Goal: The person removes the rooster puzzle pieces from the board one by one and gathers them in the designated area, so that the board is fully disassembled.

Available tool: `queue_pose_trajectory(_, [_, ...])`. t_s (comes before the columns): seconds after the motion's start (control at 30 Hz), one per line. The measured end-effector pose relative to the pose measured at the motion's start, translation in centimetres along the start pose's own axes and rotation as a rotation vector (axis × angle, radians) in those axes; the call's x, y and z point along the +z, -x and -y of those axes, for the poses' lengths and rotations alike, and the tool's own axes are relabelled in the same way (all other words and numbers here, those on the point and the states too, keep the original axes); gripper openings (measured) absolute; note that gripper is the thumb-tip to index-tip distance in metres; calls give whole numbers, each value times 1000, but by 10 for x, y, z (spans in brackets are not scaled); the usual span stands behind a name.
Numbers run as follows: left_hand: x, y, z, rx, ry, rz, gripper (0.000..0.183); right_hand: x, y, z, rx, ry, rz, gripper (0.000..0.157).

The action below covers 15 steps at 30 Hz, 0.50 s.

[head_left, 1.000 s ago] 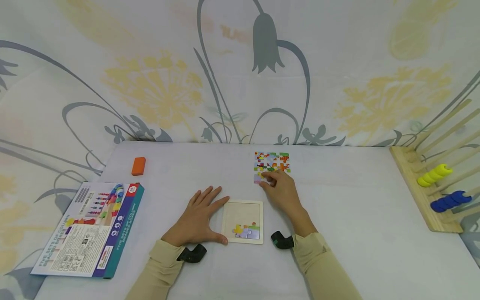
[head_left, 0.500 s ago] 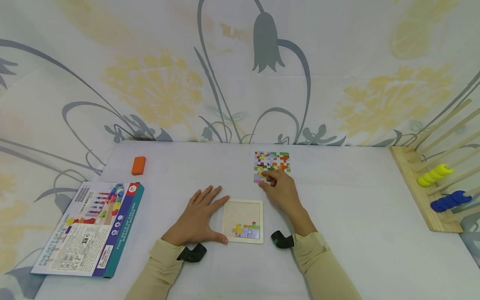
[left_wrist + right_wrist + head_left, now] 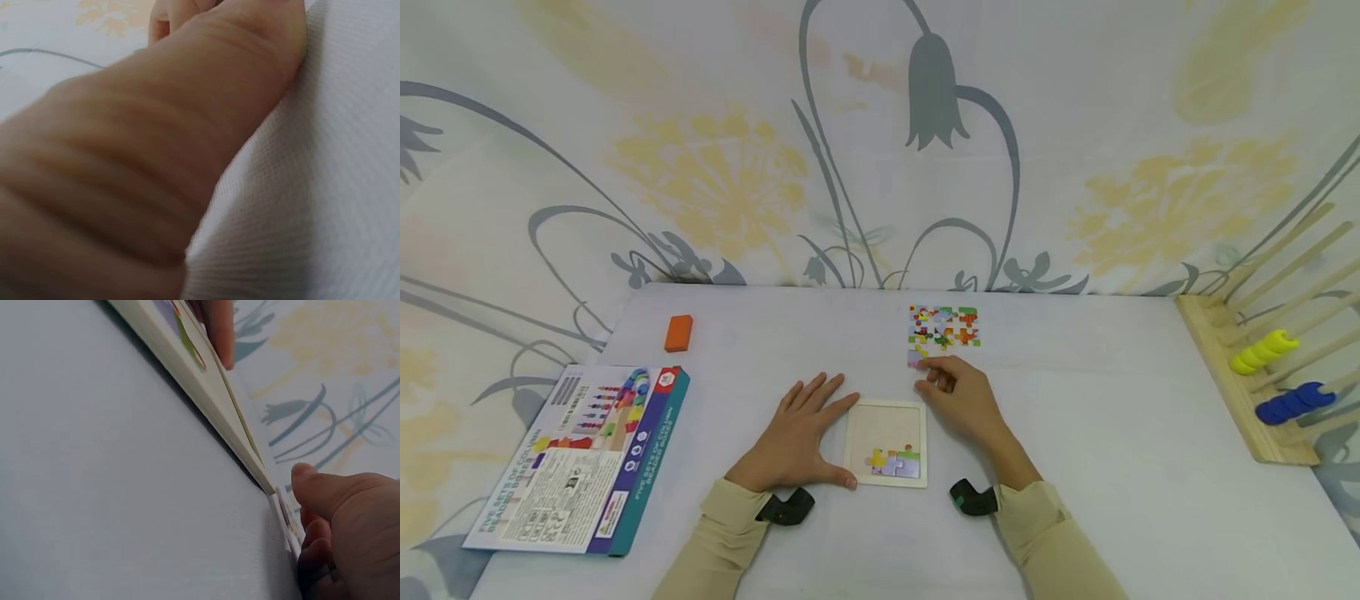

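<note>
My left hand [image 3: 801, 433] rests flat on the table with fingers spread, its thumb and index fingertip at the left edge of a square wooden puzzle tray [image 3: 876, 425]. Several joined jigsaw pieces [image 3: 898, 463], purple, yellow and green, lie in the tray's lower right corner. Beyond the tray, colourful loose jigsaw pieces [image 3: 943, 321] are laid out in rows. My right hand [image 3: 958, 396] is at their near edge, fingers loosely curled, index fingertip beside a purple piece [image 3: 914, 358]. In the right wrist view the thumb [image 3: 319, 487] stands apart from the fingers, with no piece showing between them.
On the left lies a bead toy box [image 3: 580, 458], with an orange block [image 3: 678, 333] behind it. A wooden bead rack [image 3: 1247, 383] with yellow and blue beads stands at the right edge. A floral cloth [image 3: 880, 142] hangs behind the table [image 3: 1112, 433].
My right hand has drawn back slightly toward me from the loose pieces, uncovering more of their middle row. The left hand has stayed at the tray.
</note>
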State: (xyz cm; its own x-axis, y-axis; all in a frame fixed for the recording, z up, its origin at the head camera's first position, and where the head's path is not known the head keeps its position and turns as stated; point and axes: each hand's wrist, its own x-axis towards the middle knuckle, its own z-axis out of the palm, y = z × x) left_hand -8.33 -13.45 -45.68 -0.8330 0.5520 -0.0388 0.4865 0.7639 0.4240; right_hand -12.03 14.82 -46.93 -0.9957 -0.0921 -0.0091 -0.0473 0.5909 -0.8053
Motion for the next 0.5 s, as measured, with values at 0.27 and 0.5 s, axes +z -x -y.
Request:
queue_pose_trajectory(0.27, [0,0,1,-1,14,4,115,4,28,3,-103,-1,115,25])
queue_pose_trajectory(0.5, [-1,0,0,10,8,-3,115,2,47,17,-260,60,260,26])
